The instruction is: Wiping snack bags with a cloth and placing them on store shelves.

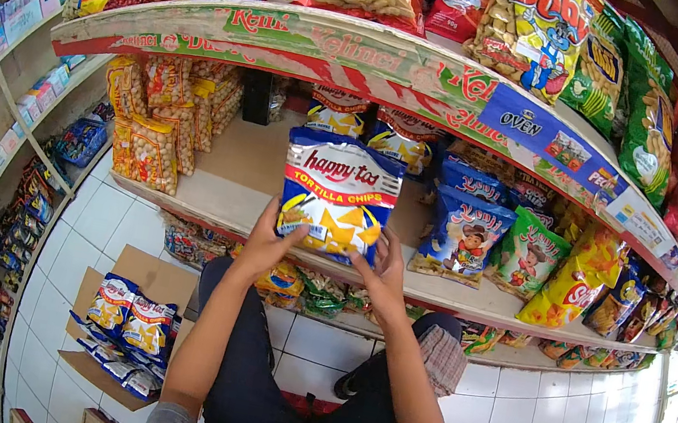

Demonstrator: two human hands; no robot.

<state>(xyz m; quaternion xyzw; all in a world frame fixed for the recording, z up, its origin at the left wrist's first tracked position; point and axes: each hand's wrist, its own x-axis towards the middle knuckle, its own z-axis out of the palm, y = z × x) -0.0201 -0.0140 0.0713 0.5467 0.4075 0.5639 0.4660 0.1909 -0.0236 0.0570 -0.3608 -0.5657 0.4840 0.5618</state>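
Both hands hold one bag of Happytos tortilla chips point(340, 202) upright, its printed front towards me. My left hand point(272, 242) grips the lower left side, with the thumb across the front. My right hand point(386, 272) has the lower right corner, thumb also on the front. The bag is in front of the middle shelf board point(235, 170); whether it touches the board cannot be told. Behind it, at the back of this shelf, stand two more tortilla chip bags point(337, 110).
An open cardboard box point(153, 274) of tortilla chip bags point(148, 324) sits on the tiled floor at left. Peanut packs point(147, 152) fill the shelf's left end; blue snack bags point(463, 235) stand at right. The upper shelf edge point(353, 46) overhangs. A folded cloth point(442, 361) lies on my right knee.
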